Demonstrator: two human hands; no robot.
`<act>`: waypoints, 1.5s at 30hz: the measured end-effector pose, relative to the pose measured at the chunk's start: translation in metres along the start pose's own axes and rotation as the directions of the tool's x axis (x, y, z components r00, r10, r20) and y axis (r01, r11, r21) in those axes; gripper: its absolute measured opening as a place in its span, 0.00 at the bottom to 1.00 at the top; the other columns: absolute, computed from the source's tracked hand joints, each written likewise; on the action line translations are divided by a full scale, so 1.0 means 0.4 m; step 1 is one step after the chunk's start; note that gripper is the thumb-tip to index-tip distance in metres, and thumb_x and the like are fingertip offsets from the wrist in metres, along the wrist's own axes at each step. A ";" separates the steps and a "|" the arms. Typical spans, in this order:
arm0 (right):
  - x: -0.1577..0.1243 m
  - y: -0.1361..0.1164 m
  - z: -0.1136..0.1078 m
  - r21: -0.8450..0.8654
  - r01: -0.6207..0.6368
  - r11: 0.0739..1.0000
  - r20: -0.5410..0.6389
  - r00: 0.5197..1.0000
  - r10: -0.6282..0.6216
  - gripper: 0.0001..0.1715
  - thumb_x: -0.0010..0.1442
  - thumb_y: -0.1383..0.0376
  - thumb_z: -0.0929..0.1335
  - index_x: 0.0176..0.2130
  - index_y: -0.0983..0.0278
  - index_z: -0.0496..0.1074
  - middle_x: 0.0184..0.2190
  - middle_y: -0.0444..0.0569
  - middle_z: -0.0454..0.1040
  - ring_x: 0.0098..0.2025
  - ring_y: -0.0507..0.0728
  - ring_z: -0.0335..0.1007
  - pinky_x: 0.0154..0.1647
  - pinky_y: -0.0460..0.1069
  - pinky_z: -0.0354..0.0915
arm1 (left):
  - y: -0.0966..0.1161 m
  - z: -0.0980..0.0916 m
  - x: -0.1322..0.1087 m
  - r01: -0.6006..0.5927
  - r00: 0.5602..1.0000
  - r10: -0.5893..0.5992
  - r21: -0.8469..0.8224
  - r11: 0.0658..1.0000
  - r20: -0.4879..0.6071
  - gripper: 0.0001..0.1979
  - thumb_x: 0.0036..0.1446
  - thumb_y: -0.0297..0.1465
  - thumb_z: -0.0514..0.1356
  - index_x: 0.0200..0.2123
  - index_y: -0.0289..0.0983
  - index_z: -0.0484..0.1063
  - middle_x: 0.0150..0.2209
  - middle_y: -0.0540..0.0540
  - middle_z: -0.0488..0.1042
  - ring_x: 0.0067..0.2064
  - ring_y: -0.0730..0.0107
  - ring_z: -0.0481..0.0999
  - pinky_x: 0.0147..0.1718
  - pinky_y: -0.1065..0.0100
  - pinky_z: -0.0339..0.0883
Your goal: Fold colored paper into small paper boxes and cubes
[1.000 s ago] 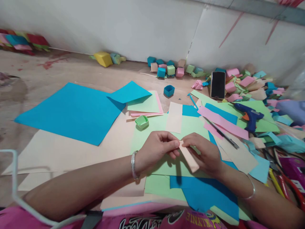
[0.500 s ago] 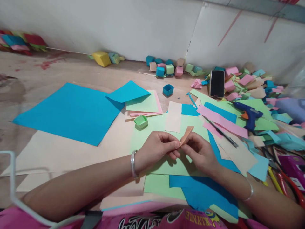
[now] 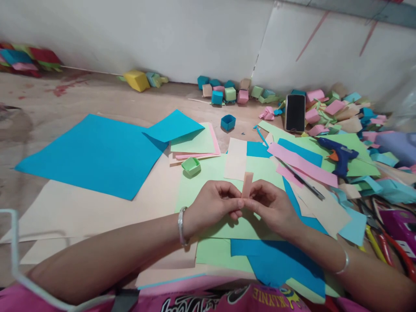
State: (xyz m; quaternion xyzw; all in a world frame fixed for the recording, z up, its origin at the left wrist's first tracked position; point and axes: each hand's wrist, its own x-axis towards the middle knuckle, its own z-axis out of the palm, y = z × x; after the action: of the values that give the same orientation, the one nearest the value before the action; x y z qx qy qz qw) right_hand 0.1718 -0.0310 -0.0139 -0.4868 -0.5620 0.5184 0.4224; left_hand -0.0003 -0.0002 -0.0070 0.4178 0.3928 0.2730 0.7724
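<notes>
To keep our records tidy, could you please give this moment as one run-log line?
left hand: pinching peach paper strip | right hand: pinching same strip | position: above green sheet | nearby: small green box

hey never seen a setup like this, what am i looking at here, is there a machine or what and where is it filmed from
There is no machine doing the work: these are a person's own bare hands, the left hand and the right hand. One camera, worn on the head, looks forward and down, so you see roughly what the wearer sees. Both hands pinch a peach paper strip, which stands up between them. On the surface lie a large blue sheet, a green paper box and a blue paper box. Off to the right are a glue gun and a phone, beside a heap of paper pieces.
</notes>
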 end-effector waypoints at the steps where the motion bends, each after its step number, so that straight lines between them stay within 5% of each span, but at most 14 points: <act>1: 0.000 -0.001 -0.002 -0.024 0.011 1.000 0.009 1.000 -0.011 0.09 0.56 0.61 0.71 0.33 0.64 0.71 0.28 0.45 0.73 0.30 0.52 0.69 0.30 0.47 0.66 | 0.002 0.000 0.000 0.001 1.000 -0.001 0.000 1.000 -0.001 0.11 0.46 0.31 0.67 0.27 0.32 0.69 0.19 0.48 0.73 0.20 0.73 0.73 0.22 0.70 0.70; 9: -0.002 -0.004 -0.015 -0.217 0.115 0.969 0.061 0.993 -0.104 0.03 0.59 0.65 0.68 0.34 0.63 0.71 0.29 0.45 0.72 0.31 0.52 0.68 0.29 0.47 0.64 | 0.009 0.008 -0.003 0.051 0.999 -0.051 0.091 0.994 -0.004 0.09 0.47 0.29 0.66 0.26 0.32 0.68 0.16 0.51 0.69 0.19 0.75 0.71 0.20 0.74 0.66; 17: -0.002 0.005 -0.008 -0.093 0.110 0.990 -0.065 0.991 -0.117 0.03 0.57 0.67 0.69 0.31 0.63 0.70 0.30 0.45 0.70 0.30 0.51 0.68 0.27 0.45 0.65 | -0.001 0.009 0.003 0.029 1.000 -0.030 0.093 0.995 0.010 0.10 0.50 0.32 0.66 0.31 0.31 0.70 0.20 0.48 0.73 0.22 0.74 0.73 0.21 0.73 0.69; 21: -0.003 0.002 -0.006 -0.116 0.063 0.991 -0.067 0.995 -0.071 0.04 0.58 0.66 0.69 0.31 0.63 0.70 0.27 0.44 0.70 0.27 0.50 0.67 0.25 0.45 0.64 | -0.003 0.008 0.004 0.027 1.000 -0.026 0.090 0.996 -0.014 0.10 0.50 0.32 0.66 0.31 0.31 0.71 0.21 0.47 0.74 0.22 0.73 0.74 0.21 0.72 0.70; 31: -0.006 0.006 -0.011 -0.224 0.198 0.954 -0.005 0.979 -0.204 0.01 0.57 0.67 0.69 0.32 0.62 0.72 0.28 0.46 0.73 0.30 0.53 0.69 0.28 0.47 0.65 | -0.004 0.001 -0.005 0.005 1.000 -0.005 -0.010 1.000 -0.004 0.10 0.47 0.31 0.67 0.29 0.31 0.72 0.18 0.48 0.73 0.19 0.74 0.72 0.21 0.72 0.68; 40: 0.017 -0.002 -0.048 -0.377 0.559 0.738 0.197 0.827 -0.526 0.14 0.58 0.73 0.64 0.42 0.61 0.74 0.33 0.51 0.76 0.34 0.56 0.72 0.32 0.51 0.69 | 0.001 -0.004 0.003 0.051 0.999 -0.051 -0.141 0.989 -0.001 0.09 0.46 0.29 0.68 0.28 0.29 0.73 0.20 0.45 0.75 0.19 0.77 0.71 0.20 0.75 0.66; 45: 0.002 -0.010 -0.045 -0.520 0.621 0.587 0.224 0.762 -0.608 0.18 0.55 0.75 0.65 0.44 0.61 0.72 0.37 0.54 0.73 0.38 0.58 0.69 0.35 0.53 0.68 | 0.005 0.005 0.000 -0.007 1.000 0.006 -0.066 0.998 -0.013 0.07 0.48 0.28 0.67 0.28 0.30 0.74 0.20 0.46 0.75 0.21 0.76 0.73 0.22 0.75 0.67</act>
State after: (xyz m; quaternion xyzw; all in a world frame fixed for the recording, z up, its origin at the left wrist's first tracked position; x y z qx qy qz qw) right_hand 0.1889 -0.0270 -0.0081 -0.3591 -0.8265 0.1551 0.4048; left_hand 0.0010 0.0001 -0.0045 0.3917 0.3870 0.2910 0.7824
